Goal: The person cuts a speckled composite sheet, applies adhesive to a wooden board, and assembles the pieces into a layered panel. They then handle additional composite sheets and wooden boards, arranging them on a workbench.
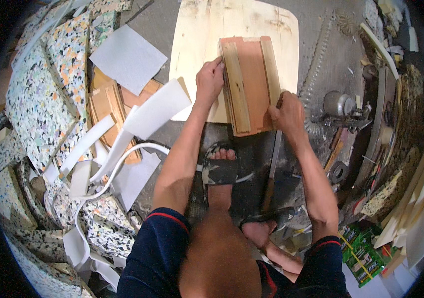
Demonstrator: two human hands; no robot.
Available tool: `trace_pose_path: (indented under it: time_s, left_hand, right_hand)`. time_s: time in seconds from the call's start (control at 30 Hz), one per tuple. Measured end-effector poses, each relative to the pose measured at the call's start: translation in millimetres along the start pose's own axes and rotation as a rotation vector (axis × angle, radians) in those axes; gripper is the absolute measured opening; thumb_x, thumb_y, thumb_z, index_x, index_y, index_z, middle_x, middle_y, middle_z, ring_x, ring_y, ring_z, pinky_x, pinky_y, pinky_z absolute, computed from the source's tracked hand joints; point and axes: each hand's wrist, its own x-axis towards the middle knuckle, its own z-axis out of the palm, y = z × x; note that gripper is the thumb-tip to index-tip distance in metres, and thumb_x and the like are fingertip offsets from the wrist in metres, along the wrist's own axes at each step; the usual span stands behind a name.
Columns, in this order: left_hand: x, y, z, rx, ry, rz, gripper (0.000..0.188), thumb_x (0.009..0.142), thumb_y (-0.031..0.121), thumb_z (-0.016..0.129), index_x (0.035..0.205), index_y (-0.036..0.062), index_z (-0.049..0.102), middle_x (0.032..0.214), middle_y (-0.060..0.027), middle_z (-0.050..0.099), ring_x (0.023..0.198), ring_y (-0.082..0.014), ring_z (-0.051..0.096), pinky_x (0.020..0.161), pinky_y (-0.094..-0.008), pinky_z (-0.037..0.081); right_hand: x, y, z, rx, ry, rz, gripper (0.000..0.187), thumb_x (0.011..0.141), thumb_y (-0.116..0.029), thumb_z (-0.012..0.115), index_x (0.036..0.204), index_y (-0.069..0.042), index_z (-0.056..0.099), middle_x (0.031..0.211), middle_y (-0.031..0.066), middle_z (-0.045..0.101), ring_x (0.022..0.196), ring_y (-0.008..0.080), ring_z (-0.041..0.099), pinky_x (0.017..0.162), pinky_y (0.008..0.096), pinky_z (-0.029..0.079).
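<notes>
Between my hands is a small wooden panel, reddish-brown with a paler strip along each long side. My left hand grips its left edge near the upper corner, fingers closed. Lower down on the opposite edge, my right hand is closed on the panel too. Behind the panel, a large pale plywood board with rounded upper corners lies on the floor. A long thin blade-like tool with a brown handle lies below my right hand.
Speckled foam slabs are heaped at the left, with white foam strips, a grey sheet and wood pieces. To the right are a coiled clear hose, a round metal device and green packets. My sandalled foot is below the panel.
</notes>
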Motion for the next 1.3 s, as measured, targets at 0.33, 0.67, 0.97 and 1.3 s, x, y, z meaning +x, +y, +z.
trace_pose_path:
  time_s: [0.33,0.67,0.97,1.3]
  left_hand:
    - [-57,-4,-31,-0.567,-0.104,-0.637,0.025,0.098,0.021,0.064,0.093,-0.0041,0.068,0.078,-0.0094,0.067,0.067,-0.0174,0.068,0.053,-0.0277,0.053]
    - [-142,-5,-22,-0.689,-0.353,-0.961,0.03,0.103,0.03,0.06,0.094,0.0013,0.063,0.089,-0.009,0.067,0.073,-0.017,0.066,0.063,-0.0274,0.058]
    - [-144,-7,-17,-0.679,-0.328,-0.948,0.022,0.101,0.028,0.065,0.092,0.0075,0.065,0.089,-0.0052,0.068,0.075,-0.0158,0.066,0.067,-0.0296,0.057]
    - [-145,-3,-12,-0.715,-0.269,-0.918,0.018,0.1,0.022,0.066,0.092,0.0061,0.064,0.086,-0.0041,0.065,0.071,-0.0134,0.062,0.063,-0.0266,0.055]
  right_hand:
    - [3,-5,-7,-0.098,-0.104,0.047,0.039,0.078,-0.029,0.07,0.099,0.003,0.064,0.102,0.026,0.066,0.098,0.0443,0.066,0.083,0.0529,0.054]
    - [5,6,7,-0.068,-0.032,0.041,0.041,0.074,-0.033,0.069,0.094,0.003,0.068,0.099,0.0242,0.068,0.095,0.0424,0.067,0.083,0.0523,0.054]
    - [4,10,15,-0.059,-0.029,0.033,0.04,0.077,-0.033,0.069,0.095,0.003,0.067,0.101,0.0253,0.067,0.096,0.0434,0.066,0.084,0.0526,0.054]
    - [2,6,15,-0.055,-0.035,0.049,0.04,0.078,-0.032,0.068,0.096,0.003,0.065,0.1,0.0262,0.065,0.096,0.0446,0.065,0.084,0.0535,0.054]
